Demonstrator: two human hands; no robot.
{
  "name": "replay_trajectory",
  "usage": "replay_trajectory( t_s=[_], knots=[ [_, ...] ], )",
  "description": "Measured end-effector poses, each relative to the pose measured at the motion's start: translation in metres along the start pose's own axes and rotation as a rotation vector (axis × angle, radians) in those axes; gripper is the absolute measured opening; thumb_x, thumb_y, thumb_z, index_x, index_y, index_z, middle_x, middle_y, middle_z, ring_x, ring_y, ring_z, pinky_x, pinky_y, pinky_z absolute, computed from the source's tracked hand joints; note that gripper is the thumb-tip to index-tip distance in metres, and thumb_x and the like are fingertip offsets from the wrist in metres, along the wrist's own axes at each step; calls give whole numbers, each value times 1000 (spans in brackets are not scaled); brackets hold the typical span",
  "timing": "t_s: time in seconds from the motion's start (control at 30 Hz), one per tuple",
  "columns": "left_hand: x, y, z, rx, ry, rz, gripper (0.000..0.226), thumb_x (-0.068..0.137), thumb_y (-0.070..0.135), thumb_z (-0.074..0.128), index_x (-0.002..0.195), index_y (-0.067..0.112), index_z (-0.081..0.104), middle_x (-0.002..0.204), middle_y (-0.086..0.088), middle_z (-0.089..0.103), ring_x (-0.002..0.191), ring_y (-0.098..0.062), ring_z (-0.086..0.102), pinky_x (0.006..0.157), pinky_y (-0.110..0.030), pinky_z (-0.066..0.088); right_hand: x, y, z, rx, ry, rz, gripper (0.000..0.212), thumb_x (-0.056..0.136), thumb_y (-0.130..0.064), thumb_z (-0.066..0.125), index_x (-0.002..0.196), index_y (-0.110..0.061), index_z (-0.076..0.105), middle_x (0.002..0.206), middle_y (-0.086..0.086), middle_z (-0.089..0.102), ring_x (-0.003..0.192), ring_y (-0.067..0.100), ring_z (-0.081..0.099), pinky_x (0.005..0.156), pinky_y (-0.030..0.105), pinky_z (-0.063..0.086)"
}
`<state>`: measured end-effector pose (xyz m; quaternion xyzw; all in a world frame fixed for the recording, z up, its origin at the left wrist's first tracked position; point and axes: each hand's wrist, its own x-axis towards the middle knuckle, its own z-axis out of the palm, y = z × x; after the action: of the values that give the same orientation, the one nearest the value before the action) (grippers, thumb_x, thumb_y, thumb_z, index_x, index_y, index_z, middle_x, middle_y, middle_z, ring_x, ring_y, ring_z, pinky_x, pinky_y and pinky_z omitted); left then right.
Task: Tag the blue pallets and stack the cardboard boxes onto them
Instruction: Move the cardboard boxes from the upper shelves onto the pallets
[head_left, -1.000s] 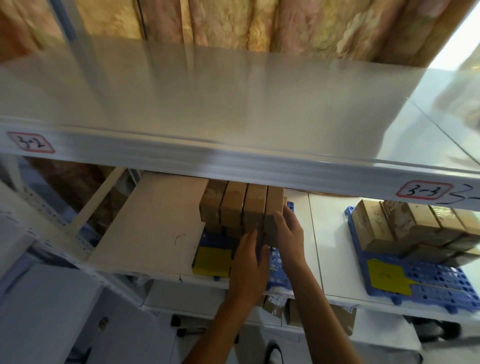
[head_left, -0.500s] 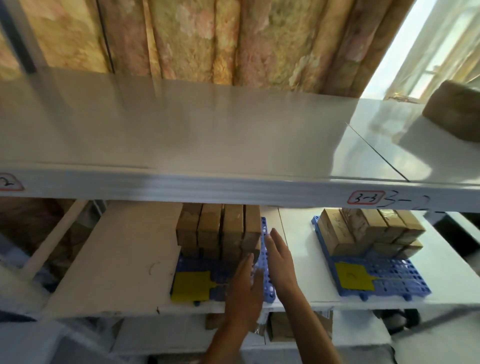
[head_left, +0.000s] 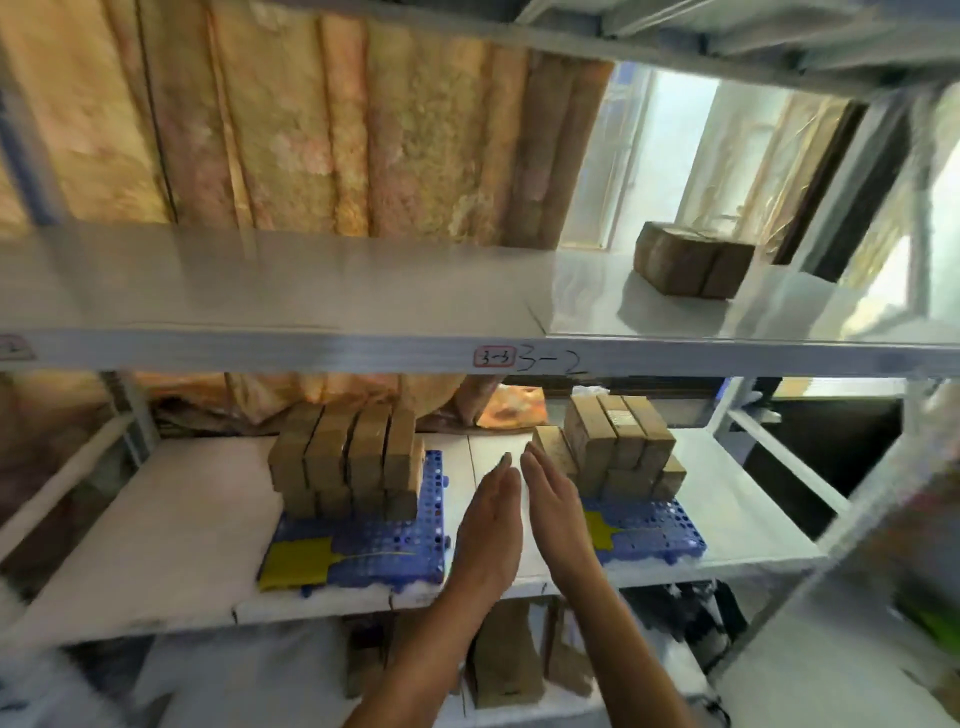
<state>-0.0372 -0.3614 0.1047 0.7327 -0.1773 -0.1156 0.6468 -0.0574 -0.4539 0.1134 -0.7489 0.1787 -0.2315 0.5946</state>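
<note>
Two blue pallets sit on the middle shelf (head_left: 156, 525) of a metal rack. The left pallet (head_left: 384, 551) carries a block of cardboard boxes (head_left: 345, 462): four stand side by side across the top row, with more beneath them, though the lower row is too blurred to count exactly. One yellow tag (head_left: 296, 564) lies on the front left corner of this pallet. The right pallet (head_left: 649, 530) holds a second stack of boxes (head_left: 615, 444), roughly three across on top and a lower layer under them; a yellow tag (head_left: 597, 530) shows at its front, partly hidden behind the person's forearm. Between the two pallets, above the bare strip of shelf, both hands are raised with palms facing each other. The left hand (head_left: 491, 525) has its fingers straight and together, holding nothing. The right hand (head_left: 553, 499) is just beside it, fingers likewise stretched out and holding nothing, its fingertips near the left edge of the right stack, though I cannot tell if they touch it. On the shelf above, to the right, one more cardboard package (head_left: 693, 265) sits alone. A red-bordered label (head_left: 495, 357) with handwriting beside it marks the front rail of that upper shelf. Below the middle shelf, a few more brown boxes (head_left: 506, 654) stand upright, blurred.
</note>
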Motion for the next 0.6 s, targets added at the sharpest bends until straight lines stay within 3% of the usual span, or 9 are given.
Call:
replay_trajectory(
  t_s=[0.1,0.17,0.23,0.3,0.37,0.43,0.47,0.57,0.6],
  knots=[
    [-25,47,38,18,19,99,36,104,56,26,134,52,46,128,27,47,99,37,40,88,5,28,-23,-38,-53,-2,-48,-98,38,108,-38,48,140,-23,63,134,-7,69,125,6,62,106,33,50],
    [-43,84,65,22,22,139,48,103,57,25,142,41,47,132,21,50,97,30,47,74,6,31,-37,-63,-93,4,-40,-145,40,107,-42,47,137,-23,64,124,-15,71,120,5,65,97,22,52],
    [-51,118,89,15,15,184,51,105,54,26,147,33,46,143,12,51,114,11,47,86,-2,32,-44,-87,-129,-14,-11,-187,38,104,-44,46,129,-25,67,112,-28,70,116,-1,65,87,7,48],
    [-52,149,105,-2,1,241,52,106,51,27,149,29,44,153,7,46,132,-3,45,109,-20,33,-41,-105,-160,-68,31,-222,26,103,-41,47,117,-38,69,102,-43,68,106,-20,61,82,-2,41],
    [-49,178,119,-8,-7,322,55,105,53,28,151,27,43,157,5,43,143,-9,39,121,-31,24,-31,-117,-189,-56,76,-229,26,105,-38,49,123,-37,68,113,-38,69,112,-18,60,97,10,45],
    [-39,199,127,-18,6,369,65,99,63,27,151,28,42,158,7,41,145,-10,36,122,-32,22,-17,-124,-210,-38,93,-224,45,105,-42,50,142,-21,61,140,-9,65,131,9,58,112,36,45],
    [-31,210,131,-25,4,367,72,94,68,25,152,28,40,159,7,40,146,-11,36,122,-35,23,-10,-128,-220,-33,101,-219,52,102,-48,49,146,-20,57,144,-5,61,133,14,56,112,39,45],
    [11,234,140,-117,-42,278,75,91,68,26,152,25,38,160,3,38,148,-19,34,119,-41,28,22,-135,-246,-66,86,-237,45,103,-56,44,139,-34,58,127,-26,59,119,3,52,88,16,41],
    [28,239,141,-129,-40,255,73,94,65,26,153,23,37,161,2,37,149,-22,32,121,-45,26,36,-137,-253,-80,96,-239,41,105,-55,43,136,-34,59,126,-24,60,115,2,54,82,12,37]
  ],
)
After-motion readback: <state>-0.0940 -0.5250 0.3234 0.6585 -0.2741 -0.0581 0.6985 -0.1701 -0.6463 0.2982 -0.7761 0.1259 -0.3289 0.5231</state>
